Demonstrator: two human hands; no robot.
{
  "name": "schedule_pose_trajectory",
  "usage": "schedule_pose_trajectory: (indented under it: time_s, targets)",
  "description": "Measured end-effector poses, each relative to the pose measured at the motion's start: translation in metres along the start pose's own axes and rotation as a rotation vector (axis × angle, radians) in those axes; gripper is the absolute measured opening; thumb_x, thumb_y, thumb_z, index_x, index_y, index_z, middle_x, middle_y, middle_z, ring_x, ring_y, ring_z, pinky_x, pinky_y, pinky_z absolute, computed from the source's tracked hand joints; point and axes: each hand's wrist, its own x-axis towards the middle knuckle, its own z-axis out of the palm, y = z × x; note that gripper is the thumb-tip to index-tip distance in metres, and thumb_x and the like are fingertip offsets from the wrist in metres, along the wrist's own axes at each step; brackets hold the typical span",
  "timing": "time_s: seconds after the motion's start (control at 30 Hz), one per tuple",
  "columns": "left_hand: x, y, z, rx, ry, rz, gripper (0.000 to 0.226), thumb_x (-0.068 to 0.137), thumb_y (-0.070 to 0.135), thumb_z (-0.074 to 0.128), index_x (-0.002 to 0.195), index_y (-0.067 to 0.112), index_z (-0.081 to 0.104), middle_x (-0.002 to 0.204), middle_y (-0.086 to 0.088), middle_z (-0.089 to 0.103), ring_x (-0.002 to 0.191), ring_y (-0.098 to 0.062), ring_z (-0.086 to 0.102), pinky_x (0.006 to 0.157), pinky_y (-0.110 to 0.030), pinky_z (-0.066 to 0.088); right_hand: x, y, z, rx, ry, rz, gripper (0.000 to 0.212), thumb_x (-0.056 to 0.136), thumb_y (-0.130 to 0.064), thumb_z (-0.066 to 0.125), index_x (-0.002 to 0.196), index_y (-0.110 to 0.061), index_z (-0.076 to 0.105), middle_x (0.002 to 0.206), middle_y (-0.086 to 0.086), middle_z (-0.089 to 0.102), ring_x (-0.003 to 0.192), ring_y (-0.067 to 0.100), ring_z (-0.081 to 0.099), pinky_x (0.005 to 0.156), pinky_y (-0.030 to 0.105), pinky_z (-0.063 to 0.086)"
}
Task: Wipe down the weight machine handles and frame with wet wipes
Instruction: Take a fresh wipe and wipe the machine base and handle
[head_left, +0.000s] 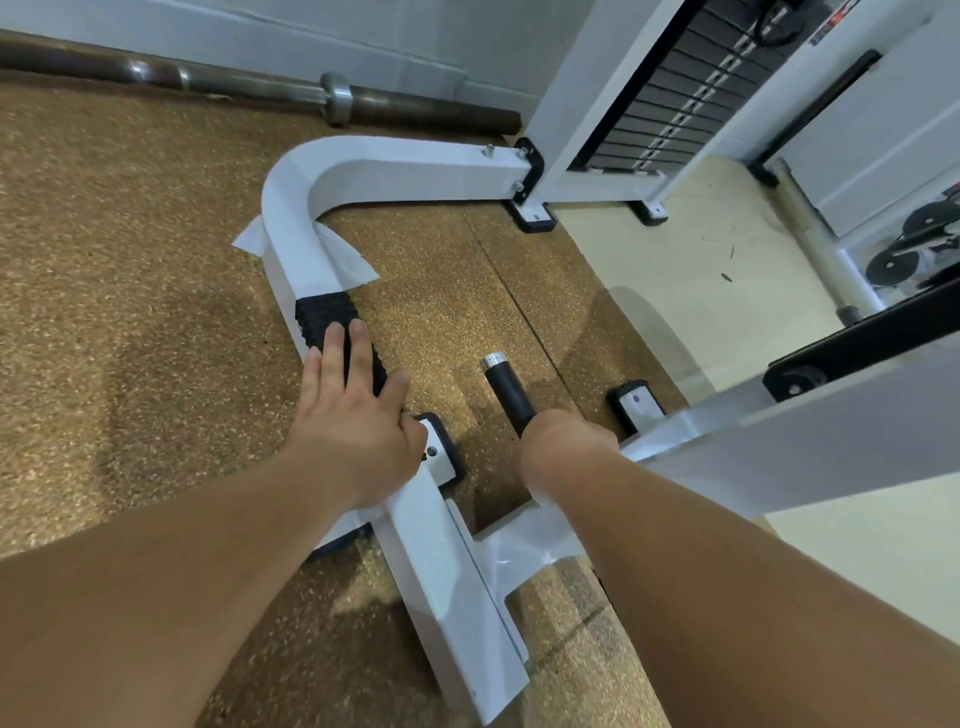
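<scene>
The weight machine's white curved frame bar (415, 169) bends toward me and ends in a ribbed black grip (322, 312). A white wet wipe (358, 267) lies draped over the bar just above that grip. My left hand (353, 431) rests flat on the grip, with its fingers straight along it and the thumb spread to the right. My right hand (561, 447) grips the base of a short black handle (506, 387) with a silver end cap. Its fingers are hidden behind the wrist.
The black weight stack (675, 93) stands in its white tower at the back right. A barbell (260, 91) lies along the wall on the brown rubber floor. Loose weight plates (914, 244) sit at the far right. A white frame beam (447, 582) runs under my arms.
</scene>
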Motion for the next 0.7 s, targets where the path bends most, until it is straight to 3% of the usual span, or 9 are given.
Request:
schedule_pose_trajectory:
  time_s: [0.13,0.23,0.27,0.33,0.4,0.47,0.5,0.57,0.7]
  targets:
    - [0.001,-0.001,-0.008,0.003,-0.08,0.017,0.064,0.1,0.046,0.022,0.163,0.035,0.009,0.165,-0.018,-0.033,0.15,-0.038,-0.036,0.125,-0.053,-0.016,-0.022,0.0,-0.001,-0.212,-0.08,-0.015,0.054,0.099,-0.018,0.061,0.149,-0.005,0.045,0.13,0.016,0.068,0.121,0.037,0.065,0.112,0.048,0.048]
    - [0.0,-0.005,-0.011,-0.002,-0.127,0.033,0.064,0.102,0.045,0.024,0.163,0.034,0.008,0.166,-0.019,-0.032,0.151,-0.039,-0.034,0.125,-0.054,-0.014,-0.051,-0.01,0.001,-0.426,-0.1,-0.073,0.049,0.104,-0.021,0.055,0.151,-0.007,0.044,0.146,0.029,0.057,0.135,0.049,0.056,0.115,0.058,0.04]
    - [0.0,-0.004,-0.014,-0.01,-0.137,0.034,0.063,0.103,0.044,0.026,0.163,0.033,0.009,0.166,-0.02,-0.031,0.151,-0.039,-0.033,0.125,-0.054,-0.014,-0.064,-0.016,0.003,-0.501,-0.072,-0.146,0.055,0.103,-0.02,0.056,0.154,-0.004,0.043,0.146,0.028,0.058,0.134,0.05,0.056,0.115,0.061,0.039]
    - [-0.001,-0.001,-0.021,-0.02,-0.146,0.047,0.062,0.102,0.039,0.036,0.16,0.026,0.02,0.167,-0.024,-0.024,0.153,-0.041,-0.027,0.125,-0.054,-0.011,-0.091,-0.027,0.01,-0.413,0.098,-0.371,0.035,0.1,-0.011,0.059,0.135,-0.008,0.056,0.13,0.017,0.069,0.118,0.04,0.067,0.107,0.054,0.044]
    - [-0.004,0.004,-0.028,-0.08,-0.149,0.108,0.053,0.097,0.03,0.051,0.147,0.016,0.044,0.167,-0.027,0.005,0.157,-0.04,-0.007,0.127,-0.053,-0.004,-0.106,-0.028,0.017,-0.083,0.251,-0.538,0.013,0.101,-0.01,0.055,0.108,-0.019,0.05,0.105,0.006,0.073,0.091,0.033,0.067,0.085,0.038,0.04]
    - [-0.009,0.007,-0.034,-0.349,-0.176,0.184,0.04,0.093,0.015,0.055,0.133,0.017,0.06,0.148,-0.014,0.045,0.144,-0.03,0.032,0.122,-0.044,0.024,-0.104,-0.019,0.025,0.209,0.213,-0.473,0.014,0.108,-0.021,0.047,0.095,-0.02,0.045,0.085,0.003,0.063,0.077,0.032,0.06,0.068,0.035,0.036]
    - [-0.013,0.01,-0.039,-0.54,-0.202,0.172,0.038,0.094,0.008,0.054,0.128,0.021,0.064,0.134,-0.006,0.055,0.128,-0.024,0.047,0.109,-0.035,0.037,-0.101,-0.014,0.028,0.444,0.133,-0.396,0.022,0.111,-0.027,0.045,0.09,-0.02,0.047,0.081,0.003,0.059,0.077,0.031,0.059,0.065,0.038,0.042]
    - [-0.021,0.017,-0.045,-0.811,-0.228,0.142,0.033,0.098,0.001,0.051,0.116,0.023,0.066,0.112,0.0,0.06,0.105,-0.019,0.055,0.089,-0.024,0.04,-0.098,-0.007,0.03,0.956,0.013,-0.201,0.03,0.111,-0.028,0.048,0.084,-0.017,0.054,0.08,0.008,0.055,0.078,0.029,0.057,0.073,0.052,0.057]
    - [-0.036,0.033,-0.052,-1.031,-0.474,0.049,0.029,0.101,0.002,0.058,0.126,0.014,0.06,0.098,-0.011,0.068,0.093,-0.025,0.069,0.082,-0.029,0.056,-0.102,-0.004,0.021,1.468,-0.2,-0.115,0.02,0.108,-0.024,0.055,0.096,-0.012,0.067,0.084,0.015,0.061,0.074,0.027,0.058,0.07,0.039,0.053]
